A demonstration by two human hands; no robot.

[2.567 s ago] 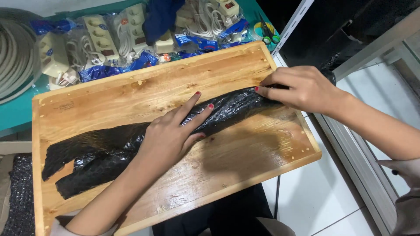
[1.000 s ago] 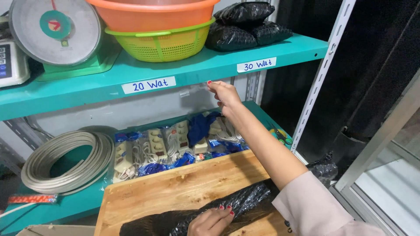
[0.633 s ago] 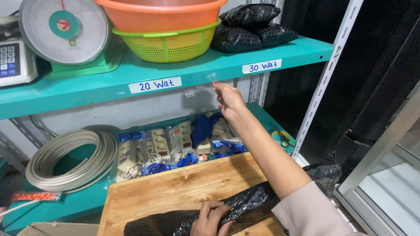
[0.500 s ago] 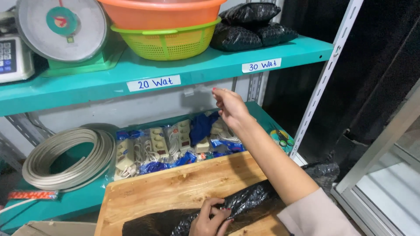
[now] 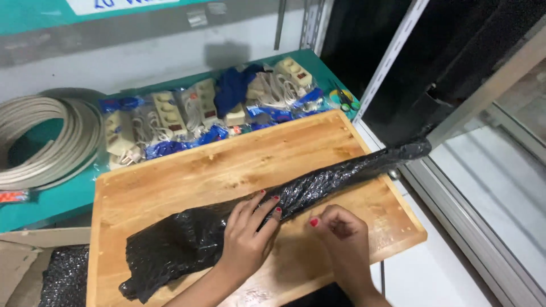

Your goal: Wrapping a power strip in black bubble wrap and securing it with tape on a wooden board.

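A long black plastic bag (image 5: 318,183), twisted into a rope at its right end, lies across a wooden board (image 5: 187,176). My left hand (image 5: 247,233) presses flat on the bag's middle, fingers spread over the plastic. My right hand (image 5: 341,233) hovers just right of it above the board, fingers curled in loosely; whether it holds something small I cannot tell. The bag's twisted end reaches past the board's right edge.
Behind the board, packaged power strips (image 5: 170,116) lie on a teal shelf (image 5: 51,199), with a coil of pale cable (image 5: 40,142) at left. Scissors (image 5: 344,99) rest at the shelf's right end. A metal upright (image 5: 392,59) and white floor tiles lie right.
My right hand has come down from the upper shelf edge to the board beside my left hand. The view has tilted down, so the upper shelf with baskets and scale is out of sight.
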